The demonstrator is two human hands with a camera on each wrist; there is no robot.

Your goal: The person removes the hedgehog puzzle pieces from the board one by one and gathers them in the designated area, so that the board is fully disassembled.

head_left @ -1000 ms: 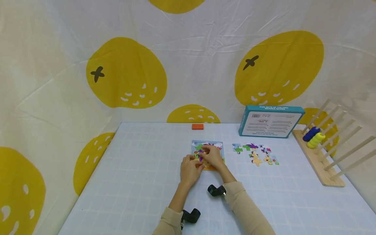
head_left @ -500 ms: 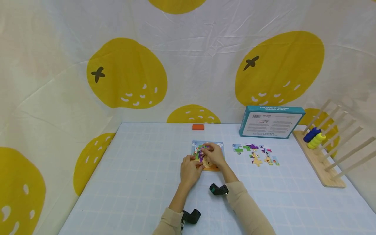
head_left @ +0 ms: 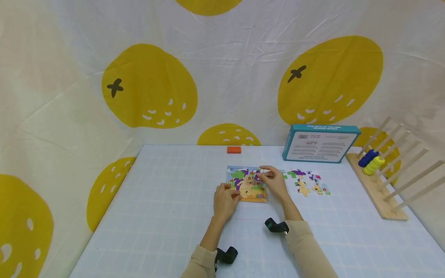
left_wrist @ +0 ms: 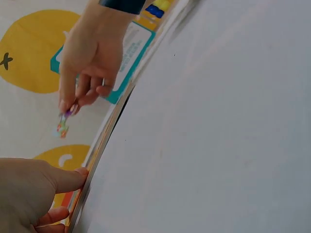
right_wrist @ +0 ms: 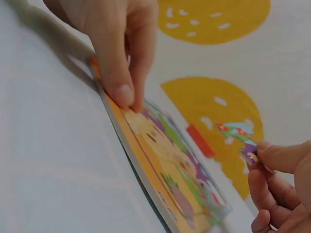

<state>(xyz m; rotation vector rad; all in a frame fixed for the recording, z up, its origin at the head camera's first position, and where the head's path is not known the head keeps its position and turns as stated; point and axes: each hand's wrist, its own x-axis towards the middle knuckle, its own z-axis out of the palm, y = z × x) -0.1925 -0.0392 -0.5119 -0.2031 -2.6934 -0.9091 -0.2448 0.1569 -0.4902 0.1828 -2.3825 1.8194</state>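
Observation:
My left hand (head_left: 224, 201) rests at the left and front of a picture puzzle board (head_left: 256, 199), thumb and fingertips pressing on it. Its orange border and pale cartoon animal show in the right wrist view, where thumb and finger meet the surface. My right hand (head_left: 275, 184) is over the board's right edge, pinching a small puzzle piece (right_wrist: 238, 133) between thumb and fingers. The piece is green, purple and light blue with red flowers, and hangs raised off the board in the left wrist view. Several loose puzzle pieces (head_left: 303, 189) lie to the right.
Behind the loose pieces stands a teal-edged box (head_left: 321, 144). A wooden peg rack (head_left: 377, 193) with blue and yellow beads (head_left: 374, 166) is at the far right. An orange block (head_left: 234, 150) lies near the table's back edge.
My right hand has moved right, from the middle of the board to its right edge, uncovering more of the picture. My left hand has stayed where it was.

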